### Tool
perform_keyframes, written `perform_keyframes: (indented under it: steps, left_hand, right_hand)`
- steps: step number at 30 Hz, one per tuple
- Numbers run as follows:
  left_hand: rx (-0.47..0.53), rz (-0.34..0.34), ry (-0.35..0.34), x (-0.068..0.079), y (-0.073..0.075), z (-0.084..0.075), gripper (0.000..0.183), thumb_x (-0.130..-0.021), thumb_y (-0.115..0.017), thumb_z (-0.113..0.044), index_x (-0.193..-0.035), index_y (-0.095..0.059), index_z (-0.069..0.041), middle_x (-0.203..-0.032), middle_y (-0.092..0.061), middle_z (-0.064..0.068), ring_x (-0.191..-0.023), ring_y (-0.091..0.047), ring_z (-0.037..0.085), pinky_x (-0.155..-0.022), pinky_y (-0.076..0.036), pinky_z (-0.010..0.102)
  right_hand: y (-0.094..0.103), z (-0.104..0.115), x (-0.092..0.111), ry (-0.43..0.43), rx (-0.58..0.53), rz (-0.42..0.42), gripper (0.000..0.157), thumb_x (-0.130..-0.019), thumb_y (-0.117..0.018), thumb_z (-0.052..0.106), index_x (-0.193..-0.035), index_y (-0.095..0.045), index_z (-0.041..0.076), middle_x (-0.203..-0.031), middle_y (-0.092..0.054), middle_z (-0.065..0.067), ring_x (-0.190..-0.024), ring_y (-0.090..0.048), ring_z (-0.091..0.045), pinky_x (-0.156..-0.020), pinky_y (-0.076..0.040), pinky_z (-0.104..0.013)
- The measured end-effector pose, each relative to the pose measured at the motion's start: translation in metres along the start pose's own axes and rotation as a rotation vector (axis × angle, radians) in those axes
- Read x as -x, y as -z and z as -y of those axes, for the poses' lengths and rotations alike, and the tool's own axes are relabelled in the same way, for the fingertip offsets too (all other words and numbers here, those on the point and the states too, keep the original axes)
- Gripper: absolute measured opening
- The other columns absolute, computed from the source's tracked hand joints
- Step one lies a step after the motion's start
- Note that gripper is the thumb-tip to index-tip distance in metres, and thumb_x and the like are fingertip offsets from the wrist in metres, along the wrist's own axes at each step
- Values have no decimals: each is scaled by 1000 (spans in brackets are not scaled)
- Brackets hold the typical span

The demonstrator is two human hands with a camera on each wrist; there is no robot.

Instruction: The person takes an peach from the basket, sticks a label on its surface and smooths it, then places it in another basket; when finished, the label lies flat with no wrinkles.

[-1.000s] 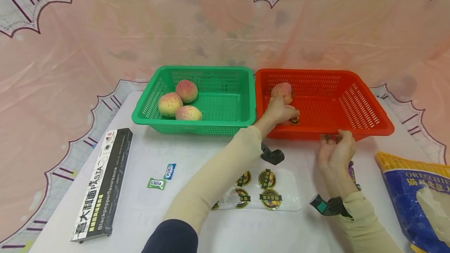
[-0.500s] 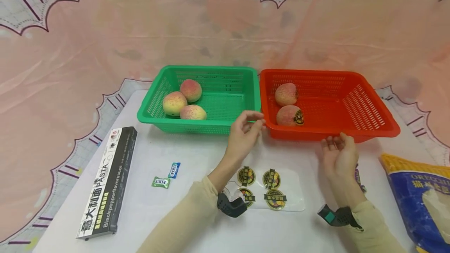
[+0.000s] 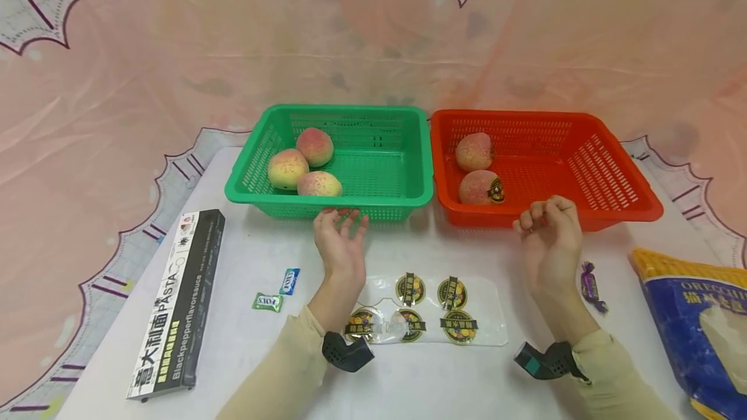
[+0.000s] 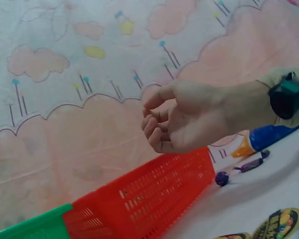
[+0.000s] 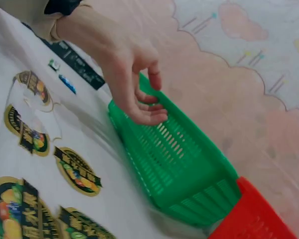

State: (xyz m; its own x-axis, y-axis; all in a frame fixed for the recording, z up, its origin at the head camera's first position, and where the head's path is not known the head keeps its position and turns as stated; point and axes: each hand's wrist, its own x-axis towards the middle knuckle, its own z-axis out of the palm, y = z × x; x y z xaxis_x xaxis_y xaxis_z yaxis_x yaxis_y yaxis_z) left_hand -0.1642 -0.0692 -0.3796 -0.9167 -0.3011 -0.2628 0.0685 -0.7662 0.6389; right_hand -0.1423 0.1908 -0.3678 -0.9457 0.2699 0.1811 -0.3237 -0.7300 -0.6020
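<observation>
My left hand (image 3: 341,248) is held just in front of the green basket (image 3: 379,201), its fingers loosely bent around nothing. Near the front rim of the red basket (image 3: 583,218), my right hand (image 3: 551,245) hovers with fingers loosely curled and no object in it. Two peaches (image 3: 474,151) sit at the left end of the red basket; the nearer peach (image 3: 475,188) bears a black-and-gold round sticker (image 3: 496,190). Three peaches (image 3: 288,169) lie in the left part of the green basket. Between my forearms lies a clear sheet of round fruit stickers (image 3: 458,327).
A black-and-white pasta box (image 3: 177,303) lies on the left. Two small wrapped candies, one green (image 3: 267,302) and one blue (image 3: 288,281), lie beside it. On the right are a purple-wrapped candy (image 3: 591,287) and a blue-and-yellow pasta bag (image 3: 700,323).
My left hand has let go of the stickered peach in the red basket, drawn back and moved left to the green basket's front. My right hand has come slightly away from the red rim.
</observation>
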Motion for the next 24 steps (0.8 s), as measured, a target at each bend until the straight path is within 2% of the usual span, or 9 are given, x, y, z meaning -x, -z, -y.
perform_keyframes:
  steps: [2,5,9,12,14,19,24]
  left_hand:
    - [34,1,-1,-2,0,-5,8,-93,-32,-15,-99,-35,-12,-102,-40,7,-100,-46,25,-95,-40,43]
    - [56,5,8,-3,0,-9,10,-95,-34,-19,-101,-37,-11,-106,-40,7,-106,-45,26,-96,-40,42]
    - [79,7,33,-4,1,-10,15,-96,-35,-23,-104,-37,-11,-107,-40,8,-110,-43,26,-91,-45,37]
    - [99,12,43,-5,1,-9,18,-96,-35,-25,-106,-38,-10,-109,-40,9,-112,-43,27,-90,-46,36]
    - [105,12,45,-5,2,-8,18,-96,-36,-25,-105,-38,-10,-109,-40,9,-112,-43,27,-90,-46,36]
    - [108,-2,40,-5,2,-6,16,-95,-38,-26,-99,-41,-11,-106,-41,9,-109,-45,26,-89,-47,36]
    - [105,-5,39,-5,2,-5,16,-95,-39,-27,-95,-42,-11,-103,-41,8,-107,-46,25,-89,-47,35]
  right_hand:
    - [-8,-2,-5,-29,41,106,9,-93,-37,5,-90,-45,5,-76,-48,-9,-64,-45,-21,-58,-39,-29]
    - [-21,-5,-14,-119,147,258,10,-94,-36,4,-95,-46,4,-84,-53,-8,-72,-51,-19,-62,-44,-27]
    - [-41,-13,-29,-228,449,393,11,-93,-43,10,-102,-47,5,-95,-53,-5,-85,-54,-17,-71,-48,-23]
    - [-57,-23,-42,-289,679,451,22,-90,-50,18,-108,-47,5,-102,-52,-7,-93,-53,-21,-77,-50,-23]
    - [-66,-31,-53,-338,782,489,28,-89,-53,23,-111,-47,6,-107,-49,-7,-100,-51,-24,-83,-49,-27]
    - [-88,-56,-77,-465,920,593,34,-87,-54,31,-115,-47,13,-118,-48,-6,-111,-47,-24,-94,-42,-36]
    - [-105,-82,-96,-593,997,712,35,-87,-54,30,-118,-45,16,-122,-48,-2,-115,-47,-23,-95,-41,-37]
